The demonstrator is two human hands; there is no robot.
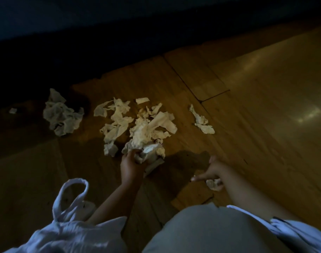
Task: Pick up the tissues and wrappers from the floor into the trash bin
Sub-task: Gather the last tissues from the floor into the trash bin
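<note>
Tissues [117,117] crumpled on glossy wood floor [247,84], left hand [131,166] gripping wad [149,152], right hand [211,171] holding scrap [213,184]

No writing, label, brand or number can be read anywhere; the scene is dim and blurred.

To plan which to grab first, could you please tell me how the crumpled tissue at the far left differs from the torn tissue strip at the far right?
The crumpled tissue is larger, a broad bunched sheet; the tissue strip is small, narrow and torn. The crumpled tissue lies in shadow and looks grey; the tissue strip is lit and looks yellowish. Both lie loose on the wooden floor.
</note>
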